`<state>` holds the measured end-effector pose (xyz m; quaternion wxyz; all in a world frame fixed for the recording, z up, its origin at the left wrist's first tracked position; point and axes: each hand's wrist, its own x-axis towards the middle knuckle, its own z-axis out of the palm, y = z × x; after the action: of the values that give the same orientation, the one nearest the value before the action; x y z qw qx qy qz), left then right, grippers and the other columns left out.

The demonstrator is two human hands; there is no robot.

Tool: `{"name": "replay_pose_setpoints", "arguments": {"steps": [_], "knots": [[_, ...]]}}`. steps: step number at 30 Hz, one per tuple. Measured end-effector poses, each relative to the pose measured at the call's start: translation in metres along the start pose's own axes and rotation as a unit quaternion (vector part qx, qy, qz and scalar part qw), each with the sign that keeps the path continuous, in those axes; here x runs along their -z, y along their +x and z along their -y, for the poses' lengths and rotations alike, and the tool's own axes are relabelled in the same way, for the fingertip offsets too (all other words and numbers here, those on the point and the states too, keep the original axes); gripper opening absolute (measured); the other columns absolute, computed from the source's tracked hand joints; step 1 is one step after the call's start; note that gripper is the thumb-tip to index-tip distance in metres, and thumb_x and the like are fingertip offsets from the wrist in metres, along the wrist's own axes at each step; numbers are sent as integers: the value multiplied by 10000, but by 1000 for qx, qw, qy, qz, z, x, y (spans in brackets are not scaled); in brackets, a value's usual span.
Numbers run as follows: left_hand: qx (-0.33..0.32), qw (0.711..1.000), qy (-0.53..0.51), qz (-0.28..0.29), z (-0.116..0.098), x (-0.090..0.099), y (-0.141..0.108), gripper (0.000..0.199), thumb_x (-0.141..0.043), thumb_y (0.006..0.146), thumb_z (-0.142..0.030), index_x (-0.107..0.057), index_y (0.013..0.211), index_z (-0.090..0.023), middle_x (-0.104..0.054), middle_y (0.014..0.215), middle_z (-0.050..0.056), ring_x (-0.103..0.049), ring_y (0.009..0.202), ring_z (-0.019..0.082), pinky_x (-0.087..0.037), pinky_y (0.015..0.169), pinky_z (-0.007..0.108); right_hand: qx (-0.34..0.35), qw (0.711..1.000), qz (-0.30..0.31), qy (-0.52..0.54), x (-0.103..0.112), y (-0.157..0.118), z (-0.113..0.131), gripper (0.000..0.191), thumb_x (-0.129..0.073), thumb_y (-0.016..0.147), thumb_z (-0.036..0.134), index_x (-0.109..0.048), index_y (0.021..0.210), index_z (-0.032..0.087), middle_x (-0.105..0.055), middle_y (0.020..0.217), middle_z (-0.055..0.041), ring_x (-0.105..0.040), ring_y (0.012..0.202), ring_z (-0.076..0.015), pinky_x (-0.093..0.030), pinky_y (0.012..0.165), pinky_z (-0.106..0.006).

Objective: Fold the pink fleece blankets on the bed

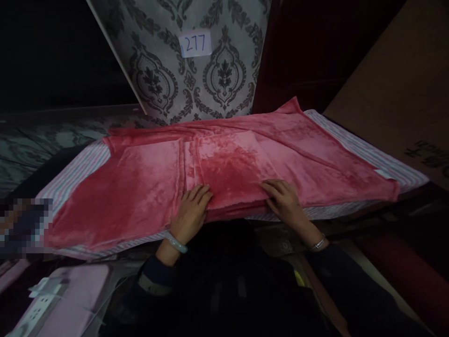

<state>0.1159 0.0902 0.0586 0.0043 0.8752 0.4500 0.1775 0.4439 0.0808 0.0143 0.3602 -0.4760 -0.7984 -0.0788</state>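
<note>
A pink plush cloth (231,164) with darker red patches lies spread out, its middle part folded into a layered panel. My left hand (192,206), with a pale bangle at the wrist, is at the left front corner of that panel, fingers bent over the fabric. At the right front corner, my right hand (283,199) has its fingers closed on the edge, the thumb low against it. A silver bracelet circles that wrist. What lies under the fingers is partly hidden. A small white label (384,174) shows near the cloth's right end.
Beneath the cloth is a striped sheet (403,171) on a low surface. Patterned wallpaper (224,79) with a paper marked 277 (195,43) stands behind. A cardboard box (396,93) rises at right. A white power strip (38,306) rests on a pink padded piece (79,290) at lower left.
</note>
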Motion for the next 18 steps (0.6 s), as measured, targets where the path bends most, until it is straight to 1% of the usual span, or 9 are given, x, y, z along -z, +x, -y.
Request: {"name": "replay_pose_setpoints", "arguments": {"steps": [2,4,6,8,11,14,16,18], "knots": [[-7,1000,-2,3,0,0,3,608,-544,796,-4,-635,1358,-217,-594,1476,121,-479,1429,321,-422,1153,584,10,1000,22,6,-4,6,2,560,-508,890,113,-592,1426,253,-650,1266,-117,-576,1164,-309,-493,988,-518],[-12,1000,-4,-5,2,-1,6,594,-535,809,0,-662,1341,-230,-645,1416,117,-518,1403,308,-421,1161,574,22,999,35,15,-9,10,0,580,-493,869,81,-621,1408,254,-680,1245,-109,-598,1125,-297,-518,956,-507],[-16,1000,-5,-24,4,-5,8,589,-512,831,4,-674,1336,-253,-668,1386,108,-549,1379,287,-410,1177,565,24,999,26,21,-14,11,-3,559,-462,887,66,-661,1368,268,-717,1212,-92,-624,1068,-277,-538,926,-493],[-22,999,-3,-36,6,-10,6,606,-484,847,13,-669,1348,-273,-661,1398,102,-555,1378,275,-394,1193,572,8,1000,4,18,-19,6,-5,520,-436,929,83,-687,1334,291,-733,1213,-74,-636,1060,-265,-544,929,-492],[-15,1000,-5,-12,6,-16,-1,654,-465,838,37,-643,1382,-278,-626,1442,105,-530,1404,277,-424,1177,563,-1,1000,-5,20,-22,-8,-4,457,-440,980,129,-696,1314,308,-726,1253,-55,-633,1121,-264,-543,942,-494],[0,1000,-17,19,7,-14,-11,656,-457,838,38,-624,1402,-253,-591,1481,120,-510,1422,278,-457,1159,539,14,999,6,50,-16,-19,0,458,-436,990,128,-672,1345,297,-717,1275,-59,-636,1157,-259,-543,959,-504],[-1,999,-32,38,10,-5,-14,684,-474,807,30,-598,1427,-230,-564,1507,129,-487,1439,289,-427,1181,561,16,997,30,74,-6,-19,2,466,-452,986,145,-643,1382,298,-701,1305,-61,-634,1183,-258,-535,991,-521],[-14,996,-68,57,11,7,-14,768,-495,749,17,-542,1477,-222,-533,1537,122,-465,1456,287,-392,1206,572,12,994,54,95,8,-11,2,442,-518,987,227,-618,1410,303,-691,1319,-63,-635,1195,-268,-529,1014,-531]]}}
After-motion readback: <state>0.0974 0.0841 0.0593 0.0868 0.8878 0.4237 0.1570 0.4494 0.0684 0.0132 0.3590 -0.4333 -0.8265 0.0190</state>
